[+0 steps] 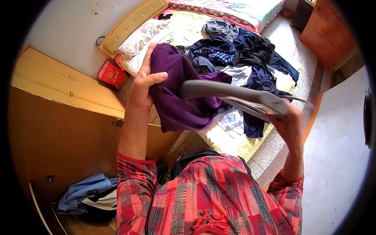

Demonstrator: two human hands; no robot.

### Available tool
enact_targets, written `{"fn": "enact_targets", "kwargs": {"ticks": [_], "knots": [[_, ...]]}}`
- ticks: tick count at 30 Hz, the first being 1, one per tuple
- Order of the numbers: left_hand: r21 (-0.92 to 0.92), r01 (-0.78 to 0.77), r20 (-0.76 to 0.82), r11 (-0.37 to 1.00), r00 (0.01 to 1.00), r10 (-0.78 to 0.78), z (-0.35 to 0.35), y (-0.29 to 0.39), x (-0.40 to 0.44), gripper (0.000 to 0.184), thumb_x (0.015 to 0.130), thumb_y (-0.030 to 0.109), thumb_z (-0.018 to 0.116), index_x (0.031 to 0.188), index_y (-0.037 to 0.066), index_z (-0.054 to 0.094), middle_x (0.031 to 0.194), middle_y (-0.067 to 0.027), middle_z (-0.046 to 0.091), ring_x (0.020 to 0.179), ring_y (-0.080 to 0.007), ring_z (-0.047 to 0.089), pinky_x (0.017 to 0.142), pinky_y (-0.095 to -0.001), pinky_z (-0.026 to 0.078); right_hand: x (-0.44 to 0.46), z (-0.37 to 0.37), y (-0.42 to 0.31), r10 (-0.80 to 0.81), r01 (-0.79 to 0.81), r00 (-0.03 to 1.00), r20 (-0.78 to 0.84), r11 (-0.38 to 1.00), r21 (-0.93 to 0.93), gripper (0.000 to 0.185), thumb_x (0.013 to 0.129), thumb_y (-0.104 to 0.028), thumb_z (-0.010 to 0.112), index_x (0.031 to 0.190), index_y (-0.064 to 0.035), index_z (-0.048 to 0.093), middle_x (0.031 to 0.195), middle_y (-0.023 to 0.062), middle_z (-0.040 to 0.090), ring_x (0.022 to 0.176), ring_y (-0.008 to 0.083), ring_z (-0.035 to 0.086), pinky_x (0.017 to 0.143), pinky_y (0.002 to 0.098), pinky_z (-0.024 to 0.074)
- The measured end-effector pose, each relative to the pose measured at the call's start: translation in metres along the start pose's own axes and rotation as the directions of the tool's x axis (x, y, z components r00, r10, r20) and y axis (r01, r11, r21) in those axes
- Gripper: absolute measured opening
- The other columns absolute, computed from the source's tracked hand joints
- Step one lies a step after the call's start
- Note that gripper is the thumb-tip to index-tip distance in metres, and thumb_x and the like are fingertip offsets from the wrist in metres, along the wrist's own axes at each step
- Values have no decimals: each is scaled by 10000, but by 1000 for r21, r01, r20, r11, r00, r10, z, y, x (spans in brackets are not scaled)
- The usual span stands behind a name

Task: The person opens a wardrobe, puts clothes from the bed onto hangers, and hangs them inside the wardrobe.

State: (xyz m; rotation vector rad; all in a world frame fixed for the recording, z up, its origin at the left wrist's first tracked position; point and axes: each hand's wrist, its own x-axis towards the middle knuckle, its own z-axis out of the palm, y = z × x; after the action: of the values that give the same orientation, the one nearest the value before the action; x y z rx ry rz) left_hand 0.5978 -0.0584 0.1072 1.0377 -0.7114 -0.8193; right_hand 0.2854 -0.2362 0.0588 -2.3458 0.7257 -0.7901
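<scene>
A dark purple garment (184,94) hangs in front of me, its exact kind unclear. My left hand (145,84) holds it by its left side, with the thumb over the near face and the other fingers partly behind the cloth. My right hand (290,123) grips a grey clothes hanger (235,91) at its right end. The hanger's broad left arm reaches across to the purple cloth, with its rounded tip against or just inside the folds. Motion blurs the hanger's right end and hook a little.
Dark and light clothes (254,51) are heaped on the bed (223,139). A yellow headboard (129,25) and a red box (111,74) stand behind at left. An open wooden cabinet (70,137) holds more clothes (90,196) low on my left. A pale panel (333,156) rises at right.
</scene>
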Motion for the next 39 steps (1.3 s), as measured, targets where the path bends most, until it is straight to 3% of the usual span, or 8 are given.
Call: {"fn": "enact_targets", "kwargs": {"ticks": [10,15,17,18,26,29,33,39], "knots": [[264,-87,265,961,964,14,27,-10,-19,933,686,-50,596,1453,66,78,1452,-119,215,1277,-206,328,1055,-284,260,41,32,-35,-304,327,925,229,942,-69,282,645,-153,735,864,-94,568,737,94,613,681,301,612,576,385,462],[678,-313,496,665,862,-101,47,8,-31,938,643,84,663,1443,114,174,1232,-201,521,1137,-288,519,952,-315,392,66,38,-51,-422,434,884,200,901,-16,289,636,-128,721,878,-98,567,738,97,609,679,309,605,575,385,461],[914,-398,403,72,875,-268,54,33,-34,937,601,108,694,1425,179,254,1026,-193,602,932,-345,586,831,-359,461,69,40,-46,-458,448,861,220,889,97,300,624,-125,719,882,-93,569,733,99,605,685,312,603,576,385,459],[918,-392,395,67,883,-252,55,36,-36,920,574,139,719,1399,198,316,939,-172,606,830,-360,571,762,-393,473,70,40,-47,-456,445,867,201,890,97,294,618,-145,732,860,-86,578,707,112,604,684,317,605,578,384,460],[682,-99,353,724,912,-208,12,0,-26,678,725,103,725,1326,24,420,1181,-73,553,1072,-146,499,940,-295,384,93,58,-51,-331,339,888,320,940,33,439,615,-203,789,979,-69,583,762,131,632,707,293,633,636,362,483],[609,86,139,789,967,-213,9,0,-23,650,715,118,743,1287,-4,460,1174,-64,553,1049,-123,500,941,-272,375,95,69,-59,-610,570,745,-268,792,-220,518,650,-240,753,1098,-87,541,979,119,619,921,311,588,738,385,467],[581,75,-33,811,997,-69,-14,14,-32,648,668,120,761,1240,-29,496,1131,-41,566,1026,-109,505,923,-261,381,46,75,-27,-560,695,712,-423,648,311,191,692,-76,698,854,-48,598,823,73,620,693,244,599,612,311,475],[471,-11,-7,882,1000,16,-29,36,-58,641,613,94,778,1200,-1,536,1100,-37,578,1025,-123,509,922,-258,363,28,182,61,-28,-10,996,79,896,443,467,751,-172,686,1159,-17,518,1035,147,588,916,234,583,747,322,483]]}}
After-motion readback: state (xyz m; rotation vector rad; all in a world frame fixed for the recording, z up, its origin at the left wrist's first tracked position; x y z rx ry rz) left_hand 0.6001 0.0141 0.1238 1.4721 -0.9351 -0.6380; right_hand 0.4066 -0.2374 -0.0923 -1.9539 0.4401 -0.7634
